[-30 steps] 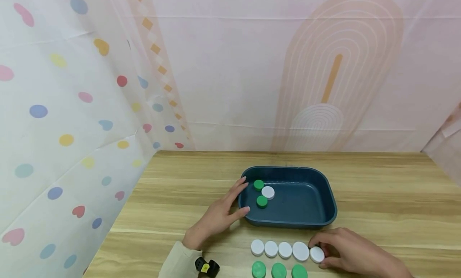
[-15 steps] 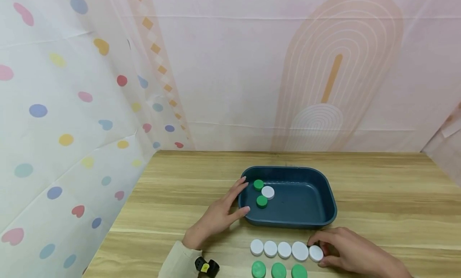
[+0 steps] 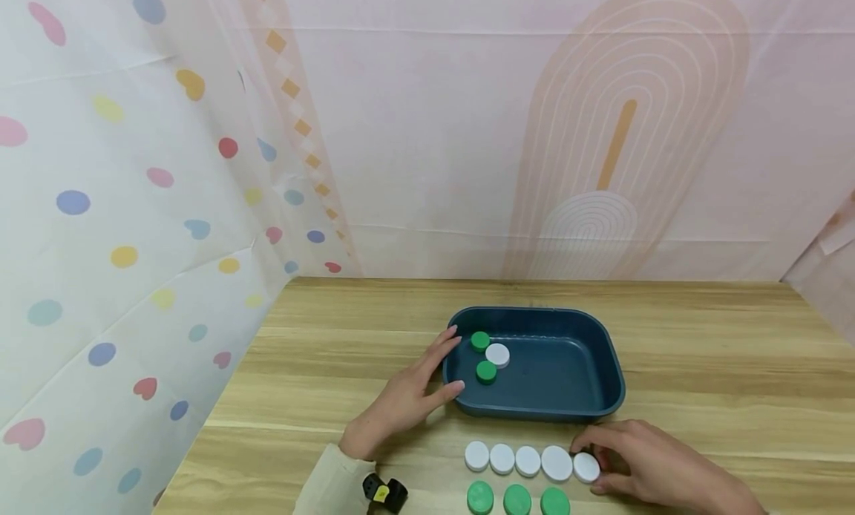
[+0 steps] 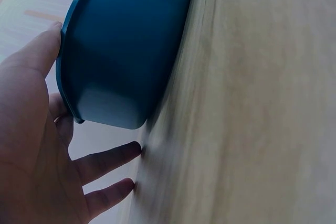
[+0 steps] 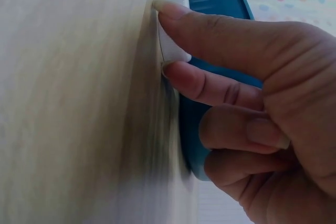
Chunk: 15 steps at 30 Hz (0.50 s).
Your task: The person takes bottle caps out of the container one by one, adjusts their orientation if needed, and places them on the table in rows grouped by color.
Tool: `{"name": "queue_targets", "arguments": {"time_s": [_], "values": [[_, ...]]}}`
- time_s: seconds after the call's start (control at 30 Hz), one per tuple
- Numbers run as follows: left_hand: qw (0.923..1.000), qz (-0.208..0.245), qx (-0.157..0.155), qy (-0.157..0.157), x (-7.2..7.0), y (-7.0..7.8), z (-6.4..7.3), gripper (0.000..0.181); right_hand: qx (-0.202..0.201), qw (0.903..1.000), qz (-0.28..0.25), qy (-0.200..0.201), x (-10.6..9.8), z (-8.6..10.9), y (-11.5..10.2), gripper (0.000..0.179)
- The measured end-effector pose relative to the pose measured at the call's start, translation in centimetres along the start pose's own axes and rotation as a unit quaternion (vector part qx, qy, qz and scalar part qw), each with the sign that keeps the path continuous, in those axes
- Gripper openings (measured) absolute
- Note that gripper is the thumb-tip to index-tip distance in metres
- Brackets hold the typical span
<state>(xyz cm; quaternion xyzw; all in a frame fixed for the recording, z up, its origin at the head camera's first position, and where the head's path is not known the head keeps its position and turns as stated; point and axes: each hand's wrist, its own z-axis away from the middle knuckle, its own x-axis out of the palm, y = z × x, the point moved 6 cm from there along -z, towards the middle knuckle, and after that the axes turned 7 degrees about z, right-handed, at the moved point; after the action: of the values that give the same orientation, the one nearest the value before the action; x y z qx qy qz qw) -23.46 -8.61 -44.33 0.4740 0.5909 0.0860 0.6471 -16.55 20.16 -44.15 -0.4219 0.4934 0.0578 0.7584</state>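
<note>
My right hand [image 3: 644, 463] pinches a white bottle cap [image 3: 586, 467] between thumb and index finger, at the right end of a row of white caps [image 3: 528, 461]. In the right wrist view, the thumb and index finger span the edge of that cap [image 5: 170, 45], while the remaining fingers curl below. My left hand [image 3: 404, 400] rests at the left end of a dark blue tray [image 3: 534, 413], its fingers spread. In the left wrist view, its thumb touches the tray's rim [image 4: 59, 51]. Inside the tray lie two green caps [image 3: 486, 372] and a white cap [image 3: 497, 355].
A row of green caps [image 3: 517, 499] lies in front of the white row, near the bottom edge of the head view. The wooden table [image 3: 347, 337] reaches back to a patterned cloth [image 3: 427, 129]. A black and yellow device [image 3: 384, 493] sits by the left sleeve.
The white row has slid very slightly left, with the right hand still at its end cap. The left hand and the tray keep their places.
</note>
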Motion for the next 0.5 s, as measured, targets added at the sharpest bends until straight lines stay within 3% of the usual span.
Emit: {"name": "queue_targets", "arguments": {"time_s": [0.37,0.5], "values": [[1.0,0.002,0.0,-0.001,0.0,-0.1,0.0,0.065,-0.061,0.9947,0.064,0.052,-1.1,0.7,-0.7,0.03],[1.0,-0.001,-0.002,-0.002,0.0,-0.1,-0.1,0.065,-0.069,0.9942,0.057,0.059,-1.6,0.9,-1.1,0.032]]}}
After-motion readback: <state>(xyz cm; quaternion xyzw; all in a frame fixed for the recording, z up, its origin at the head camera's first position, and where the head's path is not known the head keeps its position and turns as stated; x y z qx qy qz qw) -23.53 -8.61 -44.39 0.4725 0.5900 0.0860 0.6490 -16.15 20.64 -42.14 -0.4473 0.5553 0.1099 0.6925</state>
